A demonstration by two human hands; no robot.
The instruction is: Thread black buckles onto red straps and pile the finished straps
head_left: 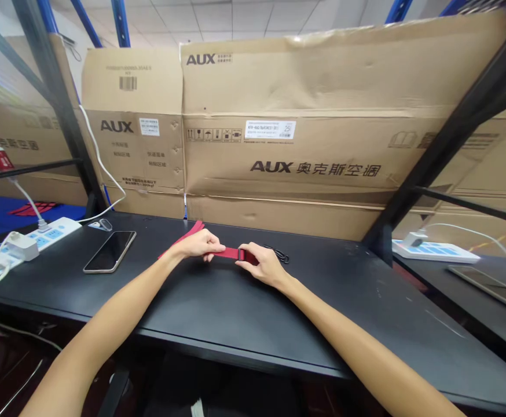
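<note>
A red webbing strap (pixel 230 253) is stretched between my two hands, just above the black table. My left hand (pixel 198 245) pinches it at the left with closed fingers. On the right, my right hand (pixel 260 262) grips a black buckle (pixel 240 254) that sits around the strap; part of the strap is hidden in my palm. Behind my left hand lie more red straps (pixel 195 227), partly covered by the hand and wrist. Several black buckles (pixel 280 255) rest on the table just beyond my right hand.
A phone (pixel 110 252) lies on the left of the black table (pixel 218 307). Beside it is a white power strip (pixel 53 233) with plugs and cables. Cardboard panels (pixel 288 139) stand along the back. Dark metal posts (pixel 444 139) rise at both sides.
</note>
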